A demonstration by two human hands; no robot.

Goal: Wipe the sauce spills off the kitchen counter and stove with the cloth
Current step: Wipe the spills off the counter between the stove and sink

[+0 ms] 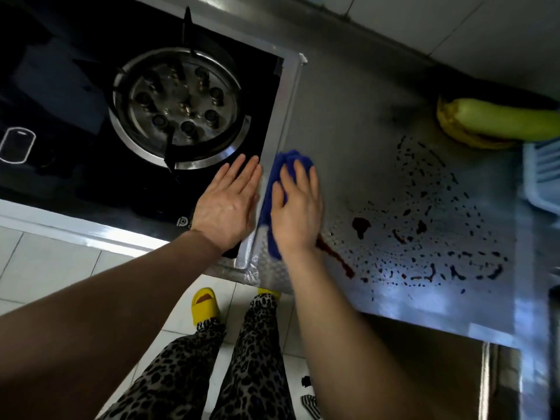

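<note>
A blue cloth (274,189) lies on the steel counter (348,122) right beside the edge of the black glass stove (75,86). My right hand (298,210) presses flat on the cloth, fingers spread over it. My left hand (228,204) rests flat on the stove's right front corner, fingers apart, holding nothing. Dark red sauce spills (424,225) spatter the counter to the right of the cloth, with a larger blot (360,225) and a long streak (336,257) close to my right wrist.
A steel gas burner with black pan supports (181,107) sits on the stove. A green gourd on a yellow thing (497,119) lies at the counter's back right. A pale blue rack (542,174) stands at the right edge. Tiled floor and my yellow slippers (206,304) are below.
</note>
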